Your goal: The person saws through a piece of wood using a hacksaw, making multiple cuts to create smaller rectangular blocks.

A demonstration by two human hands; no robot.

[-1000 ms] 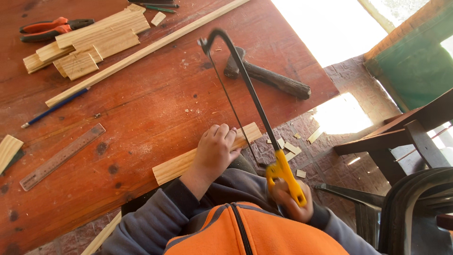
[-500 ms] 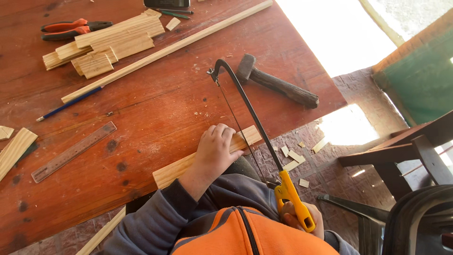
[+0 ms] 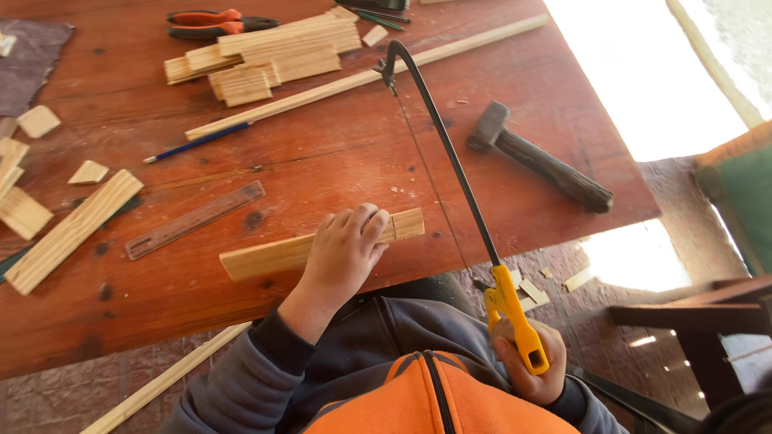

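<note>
Wood strip: flat pale wooden strip [image 3: 273,255] lying near the front edge of the reddish-brown wooden table [image 3: 338,169], its right end just beside the saw blade.
Left hand: left hand [image 3: 344,249] pressed flat on top of the strip, fingers curled over its far edge, pinning it down.
Right hand: right hand [image 3: 531,366] wrapped tight round the yellow handle of a black-framed coping saw [image 3: 450,161], frame reaching out over the table.
Hammer: dark-handled hammer [image 3: 535,157] off to the right, well apart from the strip.
Ruler: brown flat ruler [image 3: 195,219] just left of the strip.
Further back: blue pencil [image 3: 197,141], long thin wooden batten [image 3: 362,78], stack of cut wood pieces [image 3: 265,52], orange-handled pliers [image 3: 217,22].
</note>
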